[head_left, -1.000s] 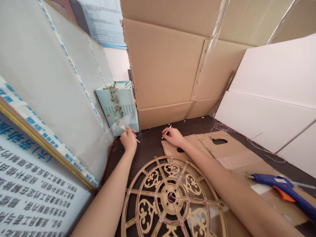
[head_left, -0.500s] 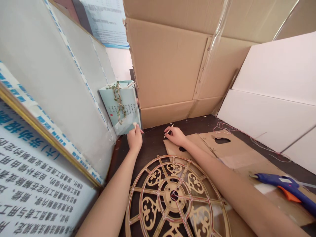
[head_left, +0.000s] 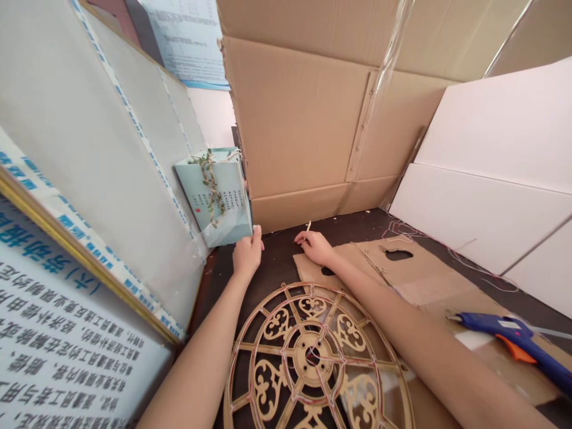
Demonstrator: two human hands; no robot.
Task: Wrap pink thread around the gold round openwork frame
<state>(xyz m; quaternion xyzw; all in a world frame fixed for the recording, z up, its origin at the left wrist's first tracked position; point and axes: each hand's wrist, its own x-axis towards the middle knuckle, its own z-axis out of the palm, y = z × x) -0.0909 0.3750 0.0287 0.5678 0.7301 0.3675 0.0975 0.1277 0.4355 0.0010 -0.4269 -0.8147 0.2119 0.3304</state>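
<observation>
My left hand (head_left: 247, 255) is closed with the thumb up, in front of the light blue paper bag (head_left: 218, 202); what its fingers hold, if anything, is hidden. To its right, my right hand (head_left: 315, 247) pinches a thin pale stick (head_left: 308, 226) above the dark table, at the edge of a flat cardboard sheet. Nearer to me, below both hands, lies a round wooden lattice (head_left: 313, 333) with scroll patterns and reddish wires along its spokes. My right forearm passes over its upper right side.
A blue glue gun (head_left: 504, 326) with an orange trigger lies on the cardboard sheet (head_left: 429, 274) at the right. Tall cardboard (head_left: 299, 119) stands behind, white boxes (head_left: 482, 214) at the right, grey panels (head_left: 120, 149) at the left. Thin wires lie near the boxes.
The pale piece that showed at the fingertips of my left hand is no longer visible, and that thumb now points up. The stick in my right hand shows less and points more upright.
</observation>
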